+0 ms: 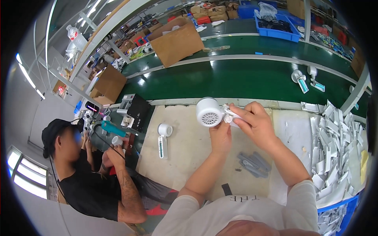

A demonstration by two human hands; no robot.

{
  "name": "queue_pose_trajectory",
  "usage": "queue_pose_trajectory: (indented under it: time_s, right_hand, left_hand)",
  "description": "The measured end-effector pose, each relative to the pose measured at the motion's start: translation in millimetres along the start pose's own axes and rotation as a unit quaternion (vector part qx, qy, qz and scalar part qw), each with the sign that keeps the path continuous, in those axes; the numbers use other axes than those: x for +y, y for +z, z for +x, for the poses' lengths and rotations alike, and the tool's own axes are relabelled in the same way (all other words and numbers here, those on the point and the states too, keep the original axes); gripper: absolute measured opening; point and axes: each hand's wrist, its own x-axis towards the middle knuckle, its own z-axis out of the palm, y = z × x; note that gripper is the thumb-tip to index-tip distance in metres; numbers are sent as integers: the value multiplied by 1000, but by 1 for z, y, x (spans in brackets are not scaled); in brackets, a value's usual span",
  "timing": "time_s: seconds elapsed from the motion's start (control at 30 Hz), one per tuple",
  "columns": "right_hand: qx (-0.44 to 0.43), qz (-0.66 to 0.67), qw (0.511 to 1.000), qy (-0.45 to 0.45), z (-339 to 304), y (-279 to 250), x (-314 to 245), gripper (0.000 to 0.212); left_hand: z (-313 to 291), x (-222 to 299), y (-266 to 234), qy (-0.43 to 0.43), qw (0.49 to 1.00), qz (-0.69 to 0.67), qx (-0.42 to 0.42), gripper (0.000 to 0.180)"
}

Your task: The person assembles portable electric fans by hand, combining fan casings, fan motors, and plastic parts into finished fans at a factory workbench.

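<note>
Above the workbench I hold a small white handheld fan (209,112), its round grilled head pointing to the left. My left hand (221,137) grips it from below, near the neck. From the right, the fingers of my right hand (255,122) close on its white handle part, which they partly cover. A second white fan (162,140), with a teal strip along its handle, lies on the bench to the left. Below my hands are several grey plastic strips (254,164) in a loose pile, with a small dark piece (238,170) beside them.
White plastic handle shells (330,145) heap up on the right, above a blue bin (348,214). Beyond the bench runs a green conveyor (236,78) carrying fans (301,81). At left a co-worker (86,173) sits by a black machine (134,112). Cardboard boxes (177,45) stand behind.
</note>
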Motion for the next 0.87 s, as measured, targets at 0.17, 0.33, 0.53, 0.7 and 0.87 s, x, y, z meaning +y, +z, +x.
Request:
queue_pose_trajectory:
  time_s: [0.17,0.33,0.53,0.7,0.87]
  right_hand:
    - [81,-134,986,-54,4,-6,-7,39]
    - [-92,183,955,215,-20,-17,22,36]
    - [35,144,981,122,-15,-4,13,27]
    - [89,118,989,-3,-10,11,43,36]
    - [-176,76,981,34,-16,15,84,26]
  left_hand:
    - [-1,3,5,53,998,6,29,36]
    - [2,11,11,34,997,-46,47,32]
    - [-3,13,22,27,997,-67,35,29]
    - [7,16,27,31,997,35,56,35]
    - [32,35,-73,-68,899,431,-45,56]
